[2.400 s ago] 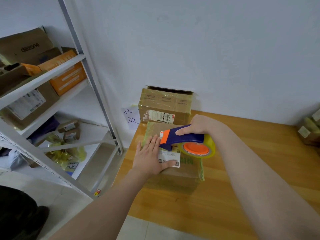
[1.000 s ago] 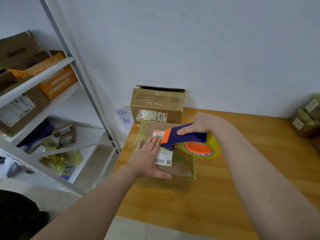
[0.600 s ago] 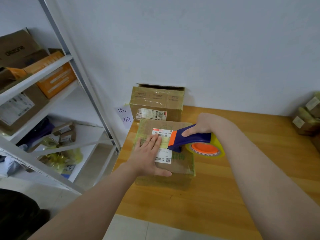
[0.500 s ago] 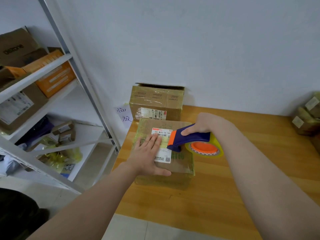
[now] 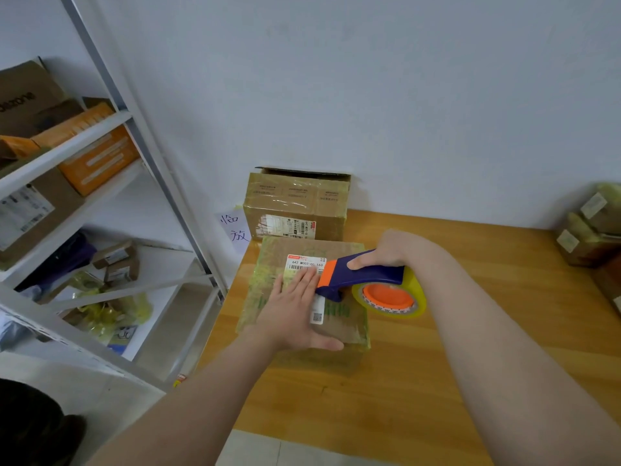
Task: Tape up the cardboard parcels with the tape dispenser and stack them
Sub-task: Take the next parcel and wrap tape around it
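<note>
**Fig. Taping the near parcel.** The light wooden counter (image 5: 470,331) carries the work, and the grey metal shelving rack (image 5: 67,149) stands at nine o'clock.

My left grip (image 5: 292,314) lies flat with fingers straight. It presses on the top of the near brown cardboard parcel (image 5: 342,326), which sits at the counter's nine o'clock edge. My right grip (image 5: 386,248) is curled round the handle of the blue-and-orange plastic tape dispenser (image 5: 366,274) with its yellowish roll. The dispenser's nose appears to meet the parcel top at three o'clock of my left fingers.

**Technique, as I judge it:**
- Hold the box down firmly.
- Keep the nose low and the tape taut.
- Draw one straight line.
- Spare the barcode on the white shipping label (image 5: 304,262).

**Count:**
- One counter and one rack.
- Two parcels here. The second is a taller taped cardboard parcel (image 5: 295,200) just behind the first at twelve o'clock.
- At least two more wrapped parcels (image 5: 584,230) at the three o'clock edge, cut off.
- One dispenser.
- Two labels, one on each near parcel.
</note>
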